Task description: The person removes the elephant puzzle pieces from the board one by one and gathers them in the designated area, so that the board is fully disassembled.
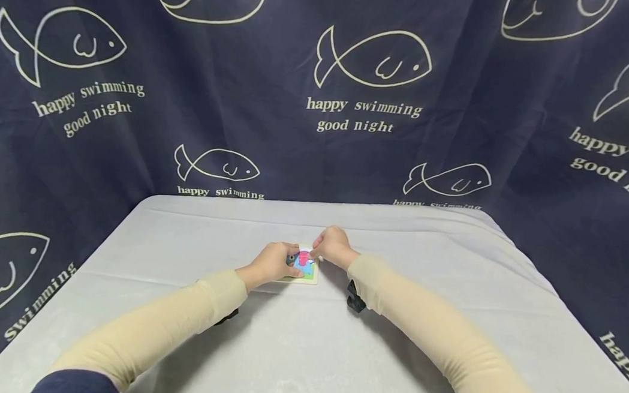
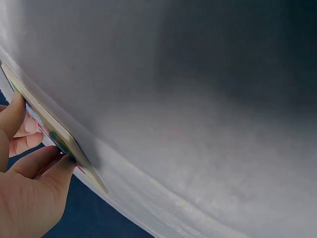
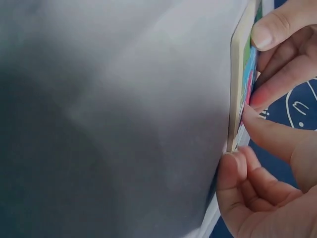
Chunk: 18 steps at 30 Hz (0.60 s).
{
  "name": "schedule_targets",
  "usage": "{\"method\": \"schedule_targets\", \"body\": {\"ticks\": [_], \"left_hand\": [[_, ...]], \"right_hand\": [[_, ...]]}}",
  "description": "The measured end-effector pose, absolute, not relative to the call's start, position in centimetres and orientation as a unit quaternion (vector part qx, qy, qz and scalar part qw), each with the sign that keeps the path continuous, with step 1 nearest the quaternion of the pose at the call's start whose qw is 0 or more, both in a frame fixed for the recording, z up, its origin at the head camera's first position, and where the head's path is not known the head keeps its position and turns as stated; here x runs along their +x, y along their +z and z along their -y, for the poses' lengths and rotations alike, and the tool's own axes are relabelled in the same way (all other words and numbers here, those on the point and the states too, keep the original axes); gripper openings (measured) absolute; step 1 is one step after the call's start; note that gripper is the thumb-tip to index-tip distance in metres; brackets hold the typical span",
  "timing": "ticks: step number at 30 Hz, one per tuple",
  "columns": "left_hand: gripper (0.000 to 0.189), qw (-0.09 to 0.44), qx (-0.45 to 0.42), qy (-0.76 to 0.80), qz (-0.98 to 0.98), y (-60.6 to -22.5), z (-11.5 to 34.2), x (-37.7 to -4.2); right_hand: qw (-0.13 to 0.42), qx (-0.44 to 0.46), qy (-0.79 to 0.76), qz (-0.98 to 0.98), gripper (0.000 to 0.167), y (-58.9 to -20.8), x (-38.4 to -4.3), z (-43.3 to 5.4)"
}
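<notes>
A: Where is the picture board (image 1: 306, 269)?
B: Toward the far side of the grey-white table (image 1: 326, 353), near its middle, between the two hands. Pale rim; blue and green on the face, with a pink patch (image 1: 303, 257) near the middle. Both wrist views catch it edge-on — cannot tell whether it lies fully flat.

A: Left hand (image 1: 271, 261)?
B: Grasping the board from its left part, thumb on the near side, forefinger toward the far side. A dark grey patch (image 1: 291, 259) with a round mark shows between thumb and forefinger.

A: And the right hand (image 1: 335, 246)?
B: Grasping the board's right end. In the right wrist view the thumb touches the face beside the left forefinger, and the right forefinger bends in at the board's corner. Whether a loose piece sits under that thumb, I cannot tell.

A: Surroundings?
B: Cream sleeves (image 1: 420, 317) on both forearms, a black device (image 1: 356, 298) under the right wrist. Behind the table, a navy curtain (image 1: 286, 122) — fish outlines, lettering reading "happy swimming good night".
</notes>
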<state>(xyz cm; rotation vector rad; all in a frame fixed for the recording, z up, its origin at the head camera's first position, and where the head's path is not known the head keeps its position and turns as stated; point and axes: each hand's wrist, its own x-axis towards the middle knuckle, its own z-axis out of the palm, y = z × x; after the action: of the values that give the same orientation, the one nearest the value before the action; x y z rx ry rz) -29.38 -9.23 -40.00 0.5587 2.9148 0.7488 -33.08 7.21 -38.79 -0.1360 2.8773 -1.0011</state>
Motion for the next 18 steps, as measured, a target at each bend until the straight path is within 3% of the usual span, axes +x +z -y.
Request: {"method": "schedule_targets", "body": {"ticks": [18], "left_hand": [[0.064,0.030,0.192,0.246,-0.949,-40.33,9.49,-29.66]], "right_hand": [[0.029,-0.006,-0.314,-0.949,0.020,-38.60,-32.84,-6.72]]}}
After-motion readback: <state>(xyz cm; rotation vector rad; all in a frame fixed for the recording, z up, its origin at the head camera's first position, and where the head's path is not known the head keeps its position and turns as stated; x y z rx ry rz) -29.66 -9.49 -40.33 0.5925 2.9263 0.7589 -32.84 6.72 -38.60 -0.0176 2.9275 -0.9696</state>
